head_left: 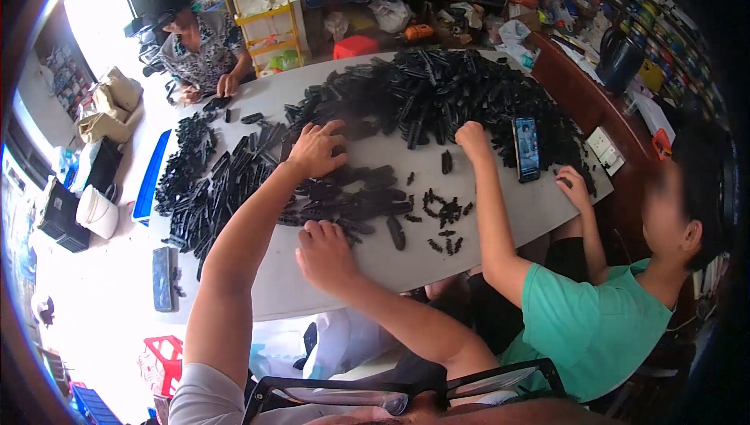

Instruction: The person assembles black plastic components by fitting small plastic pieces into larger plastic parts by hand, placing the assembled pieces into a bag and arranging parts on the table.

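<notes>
My left hand (316, 150) reaches over the middle of the table with its fingers spread and bent, palm down. Its fingertips are above the black plastic pieces (355, 183), which look smeared by motion. Closer to me, my right hand (326, 257) rests at the near edge of those same pieces, fingers loosely curved and nothing visibly held. Long, narrow black pieces (234, 175) lie in a loose spread left of my left hand. One oval black piece (397, 233) lies apart, to the right of my right hand.
A tall heap of black pieces (437, 89) covers the table's far side. Small black parts (444, 210) lie at right, near a co-worker in a green shirt (586, 323). A phone (526, 149) leans on the heap; another phone (162, 279) lies left. Another person (203, 50) works far left.
</notes>
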A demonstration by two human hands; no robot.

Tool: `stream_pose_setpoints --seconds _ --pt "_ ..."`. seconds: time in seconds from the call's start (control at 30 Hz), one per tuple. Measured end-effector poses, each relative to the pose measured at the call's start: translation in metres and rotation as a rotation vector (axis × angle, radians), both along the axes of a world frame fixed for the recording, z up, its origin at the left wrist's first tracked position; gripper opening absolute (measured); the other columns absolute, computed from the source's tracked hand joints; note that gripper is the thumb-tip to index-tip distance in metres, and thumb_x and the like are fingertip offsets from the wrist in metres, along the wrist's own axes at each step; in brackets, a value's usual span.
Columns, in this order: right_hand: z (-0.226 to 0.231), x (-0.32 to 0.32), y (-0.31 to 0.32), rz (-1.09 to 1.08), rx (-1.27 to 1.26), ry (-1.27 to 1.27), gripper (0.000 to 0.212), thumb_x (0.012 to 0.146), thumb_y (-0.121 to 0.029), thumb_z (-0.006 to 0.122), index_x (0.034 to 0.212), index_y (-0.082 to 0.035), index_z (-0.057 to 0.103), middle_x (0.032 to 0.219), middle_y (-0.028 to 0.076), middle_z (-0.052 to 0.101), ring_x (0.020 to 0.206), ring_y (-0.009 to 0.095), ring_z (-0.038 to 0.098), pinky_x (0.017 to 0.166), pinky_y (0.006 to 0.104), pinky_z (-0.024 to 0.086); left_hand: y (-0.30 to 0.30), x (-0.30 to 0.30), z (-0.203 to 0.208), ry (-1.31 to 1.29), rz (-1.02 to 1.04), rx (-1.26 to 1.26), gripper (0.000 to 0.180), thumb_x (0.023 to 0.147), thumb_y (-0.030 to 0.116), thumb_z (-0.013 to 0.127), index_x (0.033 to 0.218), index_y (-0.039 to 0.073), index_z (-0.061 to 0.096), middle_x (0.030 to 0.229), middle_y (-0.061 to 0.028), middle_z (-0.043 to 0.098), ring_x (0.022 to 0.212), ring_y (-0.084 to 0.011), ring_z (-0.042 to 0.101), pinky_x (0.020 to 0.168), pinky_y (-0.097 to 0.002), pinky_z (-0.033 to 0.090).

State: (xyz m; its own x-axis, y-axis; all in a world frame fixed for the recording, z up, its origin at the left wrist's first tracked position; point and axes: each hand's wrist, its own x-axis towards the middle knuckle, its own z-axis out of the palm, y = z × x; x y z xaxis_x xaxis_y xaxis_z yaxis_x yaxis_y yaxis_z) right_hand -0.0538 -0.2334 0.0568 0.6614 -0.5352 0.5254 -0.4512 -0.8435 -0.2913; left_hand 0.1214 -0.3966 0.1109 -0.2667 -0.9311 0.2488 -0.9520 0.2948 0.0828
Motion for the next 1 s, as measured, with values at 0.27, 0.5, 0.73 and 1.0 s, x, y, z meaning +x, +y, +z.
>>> stream_pose_setpoints --seconds 0.27,0.5,0.73,1.0 --pt "0.003 -0.003 -0.002 0.010 0.012 -0.026 0.027 0.090 -0.026 0.073 0.104 -0.004 0.067 0.112 0.016 0.062 0.109 0.033 0.058 0.098 0.0475 0.047 0.058 0.027 -0.002 0.115 0.076 -0.040 0.036 0.092 0.042 0.069 0.114 0.015 0.079 0.149 -0.0101 0.058 0.128 -0.0352 0.061 0.112 -0.0493 0.042" --pt "0.003 -0.002 0.001 0.026 0.043 -0.040 0.023 0.084 -0.021 0.075 0.096 -0.003 0.066 0.106 0.018 0.062 0.106 0.036 0.059 0.092 0.0495 0.050 0.125 0.036 -0.012 0.297 0.149 -0.115 0.029 0.092 0.036 0.071 0.104 0.013 0.083 0.135 -0.0083 0.067 0.123 -0.0346 0.062 0.109 -0.0481 0.045" --pt "0.003 -0.002 -0.005 -0.003 -0.020 -0.032 0.021 0.086 -0.019 0.074 0.098 -0.005 0.067 0.105 0.017 0.064 0.104 0.035 0.062 0.093 0.0480 0.051 0.184 0.016 -0.004 0.231 0.215 -0.120 0.032 0.092 0.031 0.073 0.118 0.013 0.078 0.151 -0.0162 0.055 0.135 -0.0390 0.054 0.115 -0.0503 0.041" --pt "0.003 0.006 -0.009 0.034 -0.051 -0.020 0.022 0.085 -0.019 0.076 0.099 -0.005 0.066 0.107 0.016 0.064 0.106 0.036 0.062 0.094 0.0482 0.051 0.242 0.029 -0.023 0.212 0.382 -0.333 0.049 0.087 0.032 0.076 0.131 0.013 0.069 0.153 -0.0202 0.050 0.148 -0.0476 0.039 0.121 -0.0555 0.036"
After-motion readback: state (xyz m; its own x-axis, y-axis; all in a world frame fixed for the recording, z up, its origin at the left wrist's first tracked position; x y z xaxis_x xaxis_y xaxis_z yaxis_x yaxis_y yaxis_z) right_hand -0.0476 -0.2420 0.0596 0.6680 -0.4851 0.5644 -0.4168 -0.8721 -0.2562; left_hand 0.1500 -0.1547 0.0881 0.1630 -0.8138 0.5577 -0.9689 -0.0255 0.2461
